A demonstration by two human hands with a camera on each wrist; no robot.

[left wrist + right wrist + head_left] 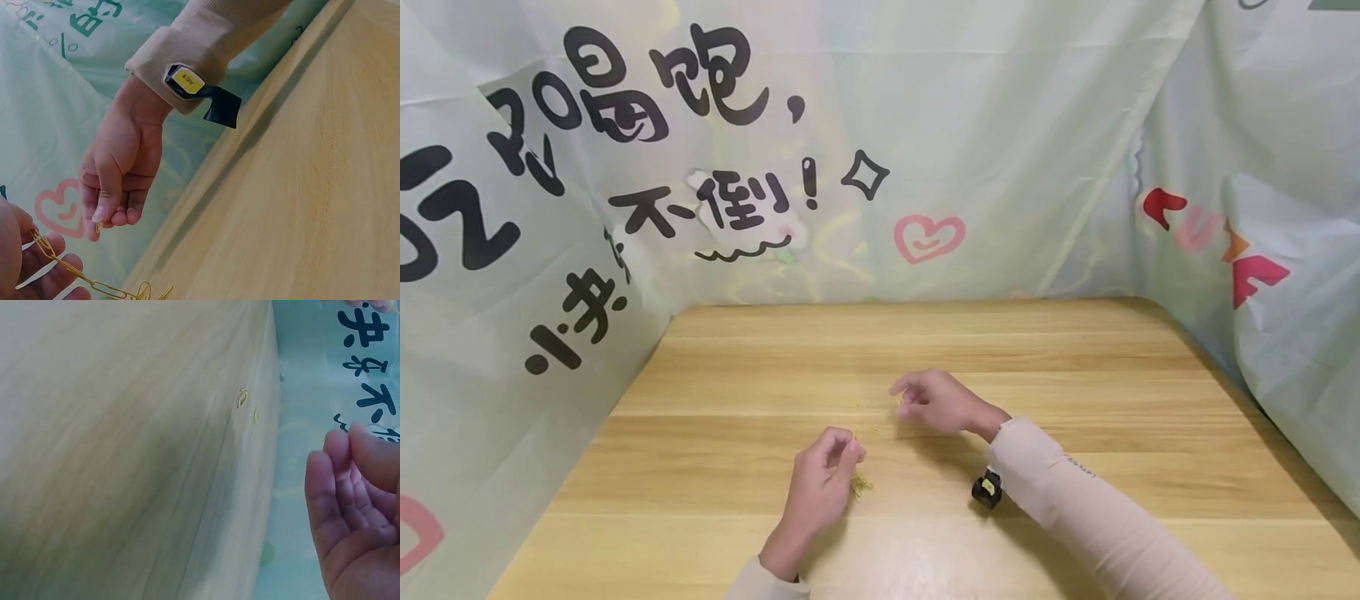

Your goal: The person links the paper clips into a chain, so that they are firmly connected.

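My left hand (pixel 822 482) pinches one end of a chain of linked gold paper clips (pixel 861 485) near the front middle of the table. In the left wrist view the chain (pixel 72 269) runs down from the left hand's fingers and bunches at the bottom edge. Farther right and raised over the table, my right hand (pixel 942 402) pinches a single gold paper clip (pixel 99 227) between thumb and index finger. Seen from the right wrist, the right hand (pixel 359 512) has its fingers bent toward the thumb, and the clip is hidden there.
Loose gold paper clips (pixel 242 398) lie on the wooden table (pixel 737 367), just beyond the left hand. A black wrist mount (pixel 987 489) with a yellow label hangs at the right sleeve. Printed cloth sheets (pixel 1000 150) enclose the table's back and sides.
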